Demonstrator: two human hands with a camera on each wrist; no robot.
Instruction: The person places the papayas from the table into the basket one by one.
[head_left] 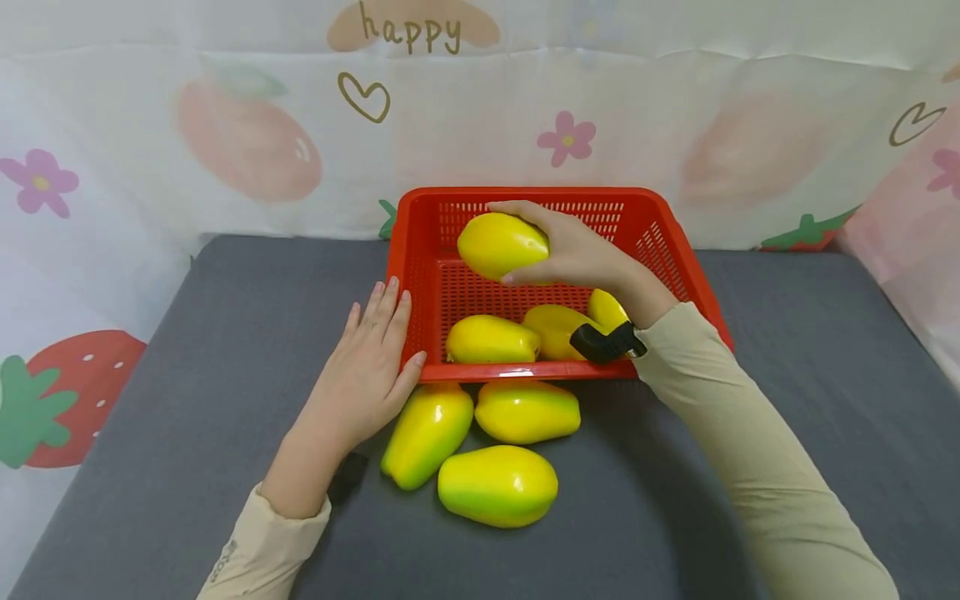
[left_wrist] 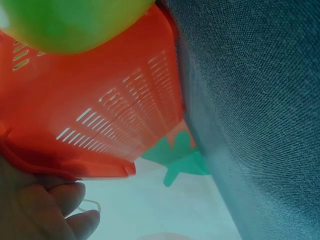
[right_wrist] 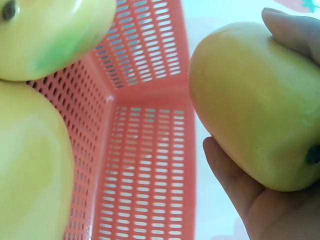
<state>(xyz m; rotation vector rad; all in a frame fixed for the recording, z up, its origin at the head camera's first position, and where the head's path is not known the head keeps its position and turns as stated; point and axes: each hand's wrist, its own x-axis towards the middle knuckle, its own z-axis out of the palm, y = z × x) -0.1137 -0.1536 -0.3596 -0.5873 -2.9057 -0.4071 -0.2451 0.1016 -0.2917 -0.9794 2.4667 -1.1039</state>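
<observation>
My right hand (head_left: 573, 246) grips a yellow papaya (head_left: 495, 247) over the red plastic basket (head_left: 562, 371), thumb on the near side and fingers over the far side. In the right wrist view the held papaya (right_wrist: 255, 105) has a dark spot at one end. My left hand (head_left: 367, 358) rests at the basket's left rim with its fingers straight. Inside the basket, along the front wall, lie a papaya (head_left: 491, 339), a second papaya (head_left: 555, 327) and a third papaya (head_left: 606, 308), partly hidden by my right wrist.
Before the basket on the grey cloth (head_left: 225, 350) lie three yellow-green papayas: a tilted papaya (head_left: 429, 435), a papaya (head_left: 527, 412) against the front wall and a nearer papaya (head_left: 498, 486). A printed white curtain (head_left: 465, 125) hangs behind the basket.
</observation>
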